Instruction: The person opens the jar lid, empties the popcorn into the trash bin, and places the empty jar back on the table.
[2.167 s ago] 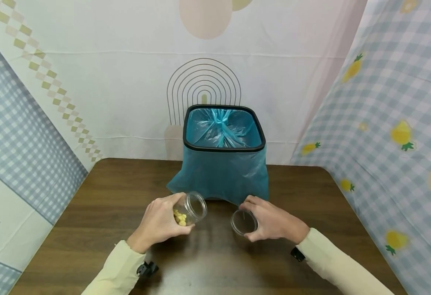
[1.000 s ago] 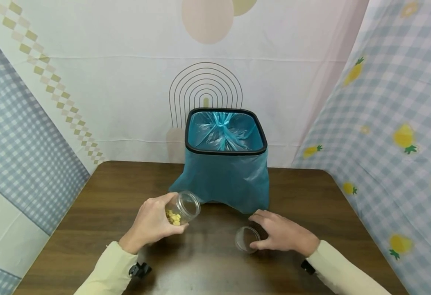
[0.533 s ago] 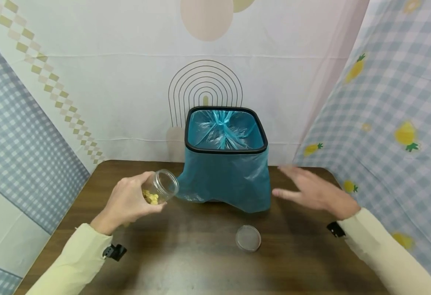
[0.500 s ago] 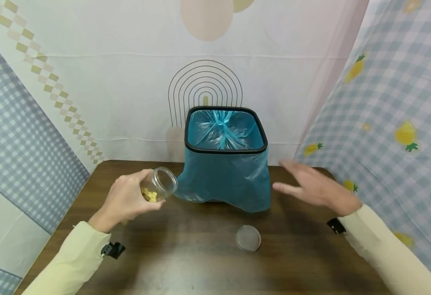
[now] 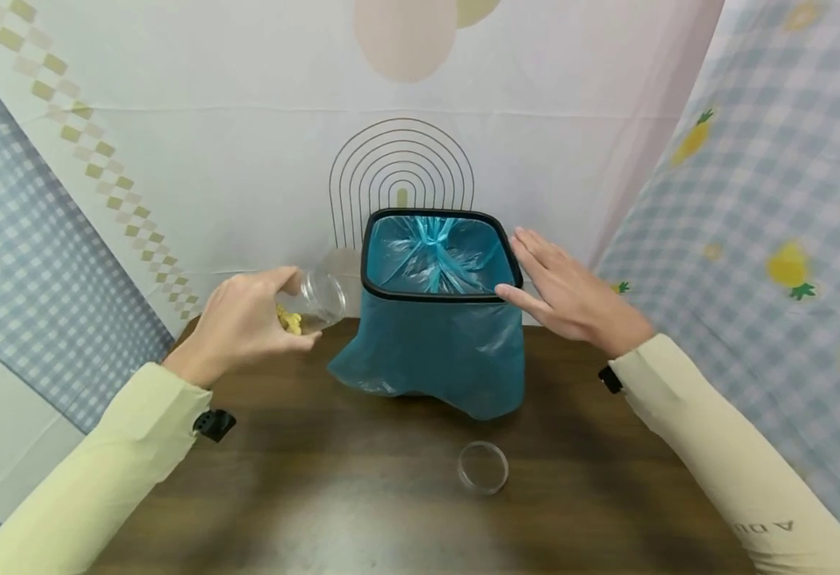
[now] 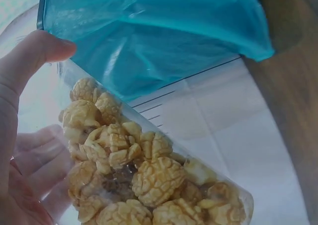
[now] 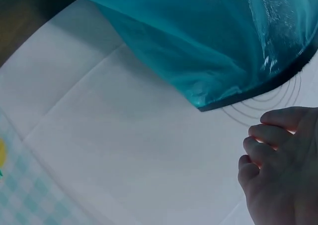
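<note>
My left hand [image 5: 243, 323] grips a clear jar [image 5: 322, 297], raised and tilted with its mouth toward the right. Inside it lies caramel popcorn [image 6: 154, 178], round and golden in the left wrist view. To the jar's right stands a trash bin with a black rim [image 5: 441, 297] and a blue plastic liner [image 5: 441, 351]. My right hand [image 5: 564, 291] is at the bin's right side, fingers extended; in the right wrist view a gap shows between the fingertips and the rim. On the table in front of the bin lies a clear round lid [image 5: 483, 467].
The brown wooden table [image 5: 362, 511] spreads beneath both arms. A white patterned cloth [image 5: 247, 176] hangs behind the bin, and blue checked cloths [image 5: 750, 192] close in both sides.
The right hand let go of the lid on the table, swung right, then rose to the bin's rim. The left hand moved left and then lifted the jar, still tilted.
</note>
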A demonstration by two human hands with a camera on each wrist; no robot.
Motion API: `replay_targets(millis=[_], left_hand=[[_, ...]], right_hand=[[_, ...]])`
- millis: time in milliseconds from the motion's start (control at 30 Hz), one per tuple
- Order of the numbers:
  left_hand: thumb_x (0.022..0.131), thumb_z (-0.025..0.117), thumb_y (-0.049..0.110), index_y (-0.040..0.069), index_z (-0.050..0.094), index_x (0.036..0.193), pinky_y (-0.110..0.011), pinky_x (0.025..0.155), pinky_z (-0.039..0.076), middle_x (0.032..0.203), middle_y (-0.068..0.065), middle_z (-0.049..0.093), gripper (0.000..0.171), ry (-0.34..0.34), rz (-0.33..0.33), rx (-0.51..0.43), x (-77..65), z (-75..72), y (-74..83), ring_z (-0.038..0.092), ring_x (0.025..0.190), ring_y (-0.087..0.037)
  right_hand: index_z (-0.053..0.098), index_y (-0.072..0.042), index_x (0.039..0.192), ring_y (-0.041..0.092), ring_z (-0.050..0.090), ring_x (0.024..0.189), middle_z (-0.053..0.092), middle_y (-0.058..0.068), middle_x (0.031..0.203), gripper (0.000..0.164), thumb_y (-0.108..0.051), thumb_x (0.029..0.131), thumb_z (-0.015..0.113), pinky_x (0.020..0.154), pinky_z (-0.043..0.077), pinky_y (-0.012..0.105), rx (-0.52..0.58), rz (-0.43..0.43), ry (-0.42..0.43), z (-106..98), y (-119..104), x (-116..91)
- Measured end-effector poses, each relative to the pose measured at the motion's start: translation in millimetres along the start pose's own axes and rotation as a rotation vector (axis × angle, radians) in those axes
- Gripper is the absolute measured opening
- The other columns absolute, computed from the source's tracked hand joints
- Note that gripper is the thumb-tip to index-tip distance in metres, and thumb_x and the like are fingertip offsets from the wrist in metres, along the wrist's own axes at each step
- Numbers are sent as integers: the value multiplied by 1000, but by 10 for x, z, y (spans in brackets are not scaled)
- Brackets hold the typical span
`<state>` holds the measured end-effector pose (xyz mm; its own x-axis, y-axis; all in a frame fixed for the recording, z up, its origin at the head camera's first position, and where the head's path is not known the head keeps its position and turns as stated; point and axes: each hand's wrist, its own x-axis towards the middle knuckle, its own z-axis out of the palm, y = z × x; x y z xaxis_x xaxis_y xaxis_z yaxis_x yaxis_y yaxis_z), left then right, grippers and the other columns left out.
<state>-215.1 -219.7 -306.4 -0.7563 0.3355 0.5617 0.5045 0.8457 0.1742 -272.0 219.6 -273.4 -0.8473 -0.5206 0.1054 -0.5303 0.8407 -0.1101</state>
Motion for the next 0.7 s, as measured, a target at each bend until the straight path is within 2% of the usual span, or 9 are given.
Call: replay_targets(millis=[167, 267, 567, 700], left_hand=[[66, 95, 38, 9, 66, 101, -40, 57, 52, 90, -8, 75, 54, -34, 4, 40, 253, -96, 64, 56, 61, -20], [66, 95, 39, 7, 66, 104, -46, 60, 57, 92, -10, 75, 57, -50, 12, 72, 394, -150, 79, 59, 64, -24], [71, 94, 40, 3, 67, 115, -54, 68, 61, 107, -14, 78, 63, -119, 24, 123, 729, -270, 145, 69, 77, -34], [70, 93, 39, 2, 66, 117, -54, 70, 61, 105, -15, 78, 65, -138, 42, 157, 845, -274, 191, 71, 82, -35]], right_hand=[[7, -8, 170, 34, 2, 167, 2, 12, 180, 90, -67, 108, 33, 135, 8, 56, -35, -17, -13, 60, -40, 147], [6, -7, 170, 35, 3, 167, 2, 13, 180, 91, -68, 108, 33, 135, 7, 56, -22, -21, -23, 100, -59, 198], [3, -15, 170, 31, 2, 168, -1, 8, 180, 90, -70, 106, 31, 135, 7, 57, 55, 19, -44, 193, -19, 233], [2, -16, 171, 31, 2, 168, -1, 5, 180, 90, -71, 106, 31, 134, 8, 59, 78, 26, -54, 203, -12, 234]])
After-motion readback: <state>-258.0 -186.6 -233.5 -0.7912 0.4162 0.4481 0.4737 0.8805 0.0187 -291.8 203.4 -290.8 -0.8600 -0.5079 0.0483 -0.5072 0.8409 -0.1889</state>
